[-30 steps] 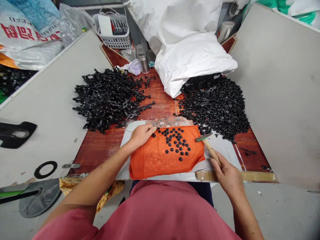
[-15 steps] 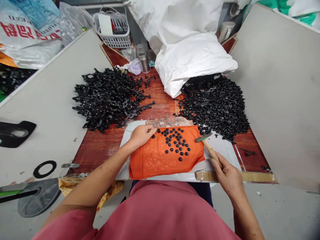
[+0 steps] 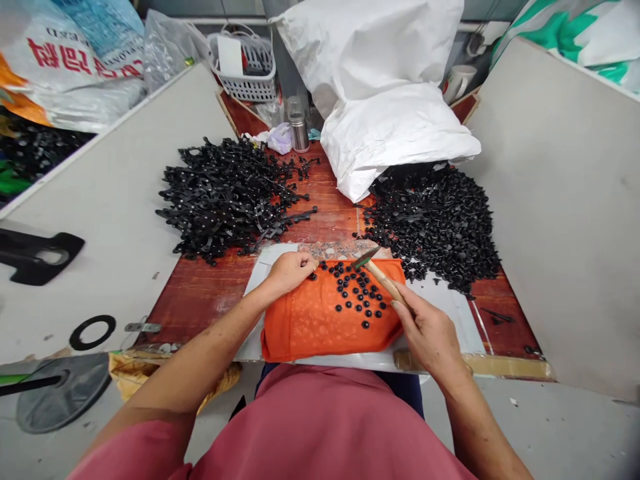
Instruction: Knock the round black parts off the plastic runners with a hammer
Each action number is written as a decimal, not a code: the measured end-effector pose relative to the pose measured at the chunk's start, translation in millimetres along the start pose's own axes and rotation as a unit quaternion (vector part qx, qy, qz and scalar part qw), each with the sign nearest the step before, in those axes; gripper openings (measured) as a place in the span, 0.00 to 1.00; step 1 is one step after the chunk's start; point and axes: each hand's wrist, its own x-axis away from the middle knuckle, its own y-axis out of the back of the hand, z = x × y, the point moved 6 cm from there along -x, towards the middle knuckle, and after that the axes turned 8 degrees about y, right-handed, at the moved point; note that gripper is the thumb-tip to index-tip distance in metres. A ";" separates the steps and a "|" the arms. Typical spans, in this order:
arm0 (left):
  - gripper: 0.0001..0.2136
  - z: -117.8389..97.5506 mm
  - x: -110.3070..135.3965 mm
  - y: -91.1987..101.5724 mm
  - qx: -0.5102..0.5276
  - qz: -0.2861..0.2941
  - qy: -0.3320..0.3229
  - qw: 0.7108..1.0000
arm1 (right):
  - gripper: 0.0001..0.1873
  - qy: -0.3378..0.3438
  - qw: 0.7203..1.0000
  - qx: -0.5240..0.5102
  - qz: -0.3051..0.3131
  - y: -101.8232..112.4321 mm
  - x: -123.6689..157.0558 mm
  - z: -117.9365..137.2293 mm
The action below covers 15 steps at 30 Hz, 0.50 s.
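Far to my left, on the grey board point(image 3: 115, 200), lie a flat black plate point(image 3: 37, 248) and a black ring point(image 3: 93, 332), with a grey disc point(image 3: 63, 393) lower down. Past the board's edge, on the red wooden table point(image 3: 200, 293), sits 1 heap of black strips point(image 3: 230, 197).

My left hand point(image 3: 290, 272) rests at the far left corner of the orange cloth point(image 3: 320, 323). Its fingers are bunched, the tips down beside the nearest of the small black studs point(image 3: 357, 293). I cannot tell whether I pinch that stud or only touch it. The cloth is spread on a white sheet point(image 3: 260, 267) right in front of me, and the studs are scattered over its far half, most of them between my 2 hands.

My right hand point(image 3: 427, 330) is wrapped tight round the wooden handle of a hammer point(image 3: 383, 280). The handle slants up and left across the cloth's right side, and the metal head hangs over the far edge of the cloth, just above the studs.

To the right, a 2nd heap of black round pieces point(image 3: 435, 220) lies near the cloth. A white sack point(image 3: 395, 133) sits behind that heap, overlapping its far edge. At the back stand a metal flask point(image 3: 300, 131) and a plastic basket point(image 3: 245, 63), and a mug point(image 3: 457, 80) stands right of the sack.
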 end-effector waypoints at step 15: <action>0.15 -3.0 -0.7 0.7 -0.049 0.003 0.020 0.999 | 0.24 0.006 0.999 0.041 0.026 -7.9 -0.1 -1.5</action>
